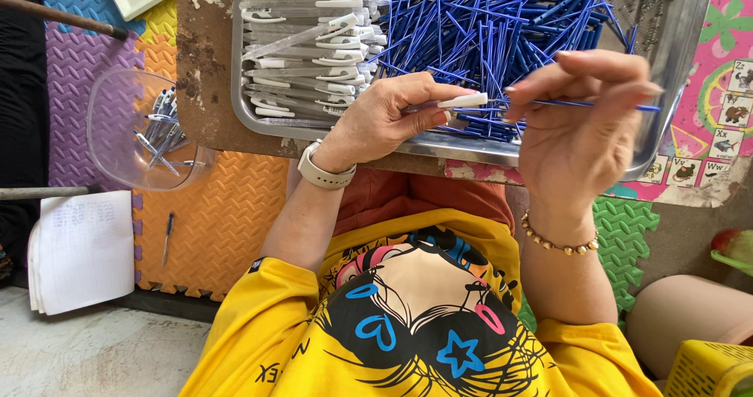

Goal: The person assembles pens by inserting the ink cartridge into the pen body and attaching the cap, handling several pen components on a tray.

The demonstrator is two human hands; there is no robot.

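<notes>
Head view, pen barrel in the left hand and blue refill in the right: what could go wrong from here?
1. The blue refill is thin and held only by the right hand near one end; pushed off-axis into the white barrel, it might bend.
2. The metal tray overhangs the board edge near the left hand; a knock could tip it.
3. A slip could drop the refill into the blue pile.

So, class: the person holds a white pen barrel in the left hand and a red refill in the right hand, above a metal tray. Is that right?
Not quite. The refill in the right hand is blue, not red, as the head view shows. The rest stands: the left hand holds a white pen barrel, above the metal tray.
</notes>
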